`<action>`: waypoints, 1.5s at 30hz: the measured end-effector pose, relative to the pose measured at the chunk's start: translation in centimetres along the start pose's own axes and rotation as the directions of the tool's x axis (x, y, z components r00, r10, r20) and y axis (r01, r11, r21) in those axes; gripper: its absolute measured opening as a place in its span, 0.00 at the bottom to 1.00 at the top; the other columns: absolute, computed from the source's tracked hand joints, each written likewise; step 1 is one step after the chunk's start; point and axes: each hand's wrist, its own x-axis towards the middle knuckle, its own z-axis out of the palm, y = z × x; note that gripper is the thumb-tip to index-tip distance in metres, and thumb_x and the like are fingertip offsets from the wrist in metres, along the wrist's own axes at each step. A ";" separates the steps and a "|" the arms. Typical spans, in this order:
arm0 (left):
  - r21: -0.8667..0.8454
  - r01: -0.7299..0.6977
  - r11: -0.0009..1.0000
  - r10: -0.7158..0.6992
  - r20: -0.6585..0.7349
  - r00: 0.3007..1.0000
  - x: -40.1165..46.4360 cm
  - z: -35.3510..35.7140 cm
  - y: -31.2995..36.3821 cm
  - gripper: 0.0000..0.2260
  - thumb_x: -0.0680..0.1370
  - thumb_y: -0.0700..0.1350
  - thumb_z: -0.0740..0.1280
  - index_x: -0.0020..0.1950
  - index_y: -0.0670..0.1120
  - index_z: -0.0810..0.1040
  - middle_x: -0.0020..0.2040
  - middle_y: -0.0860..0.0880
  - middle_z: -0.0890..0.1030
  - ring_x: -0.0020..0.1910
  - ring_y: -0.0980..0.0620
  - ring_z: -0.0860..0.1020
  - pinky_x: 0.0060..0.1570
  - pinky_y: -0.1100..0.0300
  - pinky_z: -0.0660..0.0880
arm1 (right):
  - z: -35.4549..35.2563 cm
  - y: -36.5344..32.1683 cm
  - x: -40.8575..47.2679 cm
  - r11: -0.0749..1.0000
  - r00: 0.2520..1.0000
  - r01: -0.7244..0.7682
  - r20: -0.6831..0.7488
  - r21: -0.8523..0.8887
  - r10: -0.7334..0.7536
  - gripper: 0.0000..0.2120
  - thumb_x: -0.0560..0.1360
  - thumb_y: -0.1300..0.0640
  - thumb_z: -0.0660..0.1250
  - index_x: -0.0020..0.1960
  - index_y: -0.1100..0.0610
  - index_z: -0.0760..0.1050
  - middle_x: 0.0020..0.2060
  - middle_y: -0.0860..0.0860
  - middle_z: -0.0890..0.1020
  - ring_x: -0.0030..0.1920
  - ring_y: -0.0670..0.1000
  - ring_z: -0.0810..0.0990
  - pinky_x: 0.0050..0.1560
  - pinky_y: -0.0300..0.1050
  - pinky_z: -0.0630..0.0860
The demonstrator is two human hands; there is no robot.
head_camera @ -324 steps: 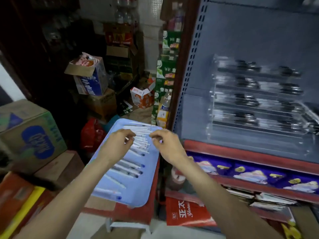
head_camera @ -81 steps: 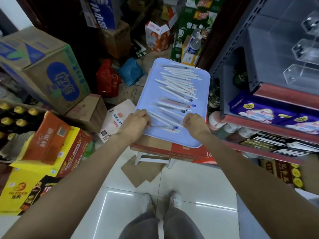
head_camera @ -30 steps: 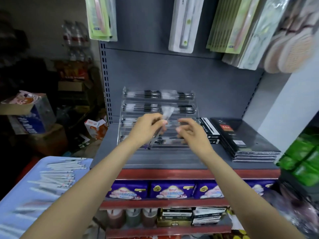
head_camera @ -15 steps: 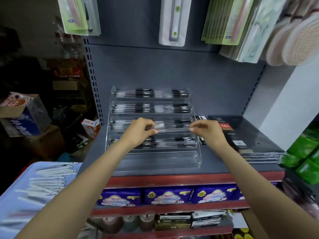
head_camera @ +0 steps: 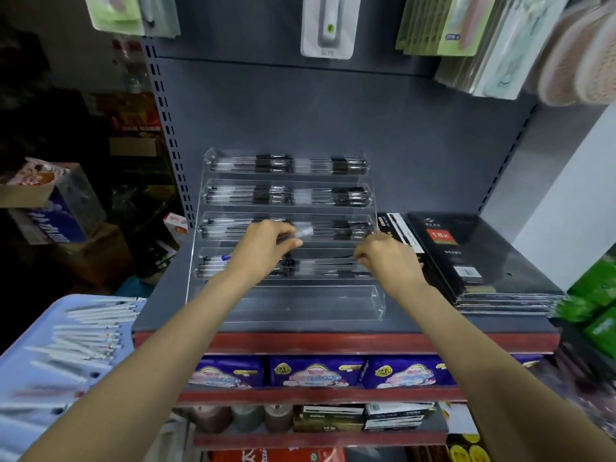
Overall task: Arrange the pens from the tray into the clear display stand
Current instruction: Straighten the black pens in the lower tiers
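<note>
Left hand (head_camera: 266, 248) pinches a pen (head_camera: 301, 233); right hand (head_camera: 383, 258) curled, contents unclear. Keep it level, settle gently into the stand (head_camera: 378, 305).

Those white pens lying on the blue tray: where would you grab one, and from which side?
Pinch a white pen around mid-barrel, coming from above. They lie flat and close together on the blue tray, so only their tops are free, and a middle grip should keep a long thin barrel level.
</note>
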 end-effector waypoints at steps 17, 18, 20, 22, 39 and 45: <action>0.104 -0.103 0.989 0.071 0.268 0.961 0.2 0.5 0.1 0.21 0.82 0.43 0.55 0.75 0.43 0.58 0.54 0.47 0.66 0.62 0.47 0.61 0.63 0.63 0.57 | -0.1 -0.4 0.5 0.988 0.998 0.006 0.063 0.152 -0.015 0.12 0.77 0.60 0.64 0.57 0.52 0.80 0.57 0.49 0.80 0.56 0.52 0.78 0.56 0.44 0.75; 0.155 -0.129 0.979 0.080 0.288 0.954 0.3 0.6 0.2 0.22 0.82 0.44 0.54 0.76 0.43 0.57 0.56 0.45 0.67 0.62 0.46 0.61 0.64 0.61 0.58 | -0.3 -0.4 0.3 0.964 1.000 -0.023 0.014 0.266 0.020 0.11 0.77 0.59 0.65 0.57 0.53 0.80 0.55 0.49 0.81 0.55 0.50 0.79 0.54 0.38 0.74; 0.254 -0.178 0.951 0.094 0.312 0.946 0.6 1.0 0.8 0.23 0.82 0.46 0.54 0.76 0.42 0.55 0.59 0.44 0.68 0.62 0.46 0.62 0.65 0.58 0.61 | -1.2 -0.7 -0.2 0.804 0.993 -0.076 -0.026 0.590 0.113 0.09 0.76 0.57 0.66 0.55 0.55 0.80 0.49 0.47 0.82 0.48 0.45 0.79 0.44 0.25 0.71; 0.304 -0.215 0.928 0.111 0.326 0.939 1.1 1.6 1.9 0.23 0.82 0.48 0.53 0.76 0.43 0.55 0.61 0.44 0.68 0.60 0.46 0.64 0.63 0.55 0.63 | -2.2 -1.3 -0.8 0.575 0.994 -0.081 0.024 0.814 0.106 0.06 0.75 0.57 0.68 0.51 0.54 0.80 0.41 0.46 0.82 0.41 0.45 0.80 0.34 0.28 0.72; 0.118 -0.230 0.966 0.202 0.210 0.957 1.4 2.5 0.6 0.06 0.76 0.40 0.67 0.52 0.44 0.79 0.46 0.52 0.75 0.44 0.56 0.72 0.48 0.66 0.68 | -0.3 0.8 -1.4 0.594 0.943 -0.144 -0.073 0.791 0.325 0.06 0.71 0.63 0.71 0.48 0.60 0.82 0.40 0.52 0.81 0.34 0.40 0.78 0.35 0.25 0.73; 0.226 -0.235 0.945 0.171 0.271 0.947 2.0 3.1 1.0 0.05 0.78 0.40 0.64 0.53 0.43 0.77 0.53 0.47 0.76 0.50 0.50 0.75 0.52 0.57 0.73 | -0.3 0.8 -1.2 0.770 0.954 -0.130 -0.132 0.625 0.269 0.10 0.72 0.64 0.70 0.54 0.61 0.80 0.45 0.52 0.80 0.39 0.46 0.76 0.39 0.25 0.69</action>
